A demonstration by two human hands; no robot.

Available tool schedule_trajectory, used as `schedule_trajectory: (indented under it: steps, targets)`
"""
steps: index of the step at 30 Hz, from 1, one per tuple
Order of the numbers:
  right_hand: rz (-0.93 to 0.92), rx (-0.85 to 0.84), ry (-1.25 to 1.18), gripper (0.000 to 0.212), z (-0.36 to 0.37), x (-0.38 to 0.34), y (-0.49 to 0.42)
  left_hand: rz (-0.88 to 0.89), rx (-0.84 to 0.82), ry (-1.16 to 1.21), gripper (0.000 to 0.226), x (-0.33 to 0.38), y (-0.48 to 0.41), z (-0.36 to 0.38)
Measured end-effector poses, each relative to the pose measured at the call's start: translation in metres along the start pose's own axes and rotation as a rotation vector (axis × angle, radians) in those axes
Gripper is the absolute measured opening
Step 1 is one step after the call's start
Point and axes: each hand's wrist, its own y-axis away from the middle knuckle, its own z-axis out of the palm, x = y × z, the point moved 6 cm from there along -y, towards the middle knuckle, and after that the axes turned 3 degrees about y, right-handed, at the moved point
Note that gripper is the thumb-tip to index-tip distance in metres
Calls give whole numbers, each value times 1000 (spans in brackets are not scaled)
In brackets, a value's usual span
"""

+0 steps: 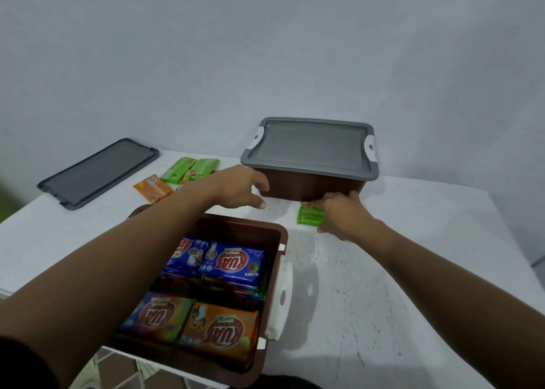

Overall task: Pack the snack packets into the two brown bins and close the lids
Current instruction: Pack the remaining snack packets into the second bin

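Fingers (331,201) of the right hand (345,214) were clamped on stacked green packets (309,214) lying on the table (383,270) just before the lidded brown bin (309,186); left hand (239,186) loosely spread, empty, beyond the open, packed bin (244,225).

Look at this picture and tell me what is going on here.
A person is packing snack packets at a white table. The right hand grips a stack of green packets lying in front of the far brown bin, whose grey lid is on. The left hand reaches out open beside that bin. The near brown bin stands open, holding blue and orange packs. A spare lid, loose green packets and an orange packet wait at the far left.
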Motion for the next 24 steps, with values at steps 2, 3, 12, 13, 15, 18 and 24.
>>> schedule_trajectory:
  steps: [2,3,12,13,15,18,24]
  targets:
    - [-28,6,44,48,-3,0,-1,-19,-55,-59,49,3,-4,6]
    - [-43,7,69,44,-4,0,-1,-28,-78,-91,50,4,-6,9]
    - [-123,-77,-524,26,-14,-23,8,-10,-154,-95,44,12,-14,23]
    - [-149,-136,-601,21,-12,-31,7,-11,-144,-81,42,9,-12,20]
    - [-237,-222,-651,14,-9,-49,5,-20,-115,-60,38,1,-8,11]
    - [-314,-361,-750,17,-8,-72,1,-61,-82,-5,36,-22,3,-1]
    - [-413,-499,-788,23,-20,-117,-22,-146,-63,60,34,-80,32,-18]
